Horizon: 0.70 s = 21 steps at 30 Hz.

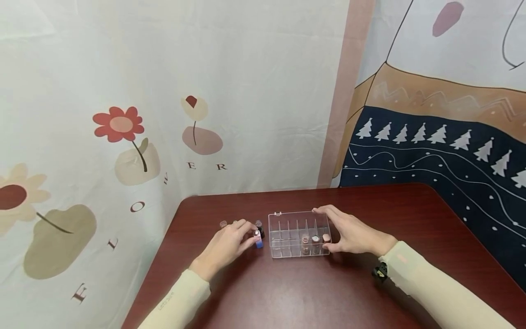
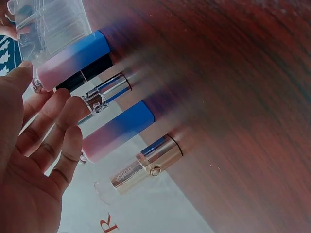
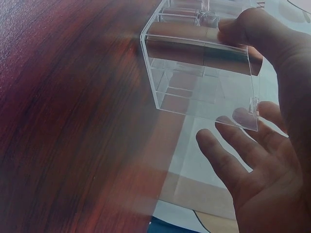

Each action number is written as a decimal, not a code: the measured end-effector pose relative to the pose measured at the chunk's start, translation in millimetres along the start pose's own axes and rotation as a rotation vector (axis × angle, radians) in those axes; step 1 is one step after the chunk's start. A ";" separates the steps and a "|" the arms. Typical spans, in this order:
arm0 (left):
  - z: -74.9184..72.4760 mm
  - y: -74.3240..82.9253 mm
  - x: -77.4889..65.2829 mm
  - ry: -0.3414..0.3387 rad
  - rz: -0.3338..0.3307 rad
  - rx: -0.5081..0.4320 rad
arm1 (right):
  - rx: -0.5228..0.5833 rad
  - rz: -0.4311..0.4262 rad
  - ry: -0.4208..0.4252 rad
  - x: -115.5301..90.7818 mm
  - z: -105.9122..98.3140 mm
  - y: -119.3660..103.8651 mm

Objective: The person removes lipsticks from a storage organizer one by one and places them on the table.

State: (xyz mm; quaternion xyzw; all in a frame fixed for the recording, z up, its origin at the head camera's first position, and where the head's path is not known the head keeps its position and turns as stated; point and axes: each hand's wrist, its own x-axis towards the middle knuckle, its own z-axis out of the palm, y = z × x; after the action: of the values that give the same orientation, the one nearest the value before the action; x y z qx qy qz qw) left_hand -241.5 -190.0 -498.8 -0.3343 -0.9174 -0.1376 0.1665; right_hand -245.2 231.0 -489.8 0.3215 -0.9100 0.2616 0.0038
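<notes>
Left hand: I'm pinching pink-and-blue tube between thumb and fingers, just left of clear divided box. Right hand: I'm gripping box's right end, fingers spread. Three tubes are standing in its rightmost compartments. Gold tube and second pink-and-blue tube are standing nearby on tabletop.

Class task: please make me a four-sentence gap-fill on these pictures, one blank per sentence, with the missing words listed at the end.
1. The left hand pinches a two-tone tube coloured pink and ____.
2. In the right wrist view, the right hand's ____ lies over one end of a copper tube.
3. In the head view, ____ tubes show inside the clear box.
4. The wall cloth's large letters spell ____.

Missing words: blue; thumb; three; FLOWER.
</notes>
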 end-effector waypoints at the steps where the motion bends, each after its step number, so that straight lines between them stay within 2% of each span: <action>1: -0.2 0.4 -0.1 0.004 -0.002 0.001 | 0.001 0.001 0.001 -0.3 0.1 0.3; 8: -6.1 3.5 1.1 0.043 -0.030 0.003 | 0.010 0.000 0.002 -0.6 0.7 0.0; 13: -7.7 4.8 4.8 0.148 0.024 0.034 | 0.001 -0.008 0.005 0.0 0.3 0.6; 17: -9.6 12.0 8.3 0.230 0.061 0.046 | 0.001 -0.010 0.008 0.3 0.4 0.9; 21: -11.0 23.7 11.8 0.268 0.105 0.044 | 0.009 -0.002 0.003 -0.1 1.5 0.6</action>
State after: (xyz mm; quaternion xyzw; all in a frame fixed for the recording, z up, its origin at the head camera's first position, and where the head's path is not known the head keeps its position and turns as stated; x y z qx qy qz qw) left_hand -232.1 -169.8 -480.8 -0.3567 -0.8710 -0.1520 0.3017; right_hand -245.2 230.8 -491.4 0.3219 -0.9085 0.2664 0.0041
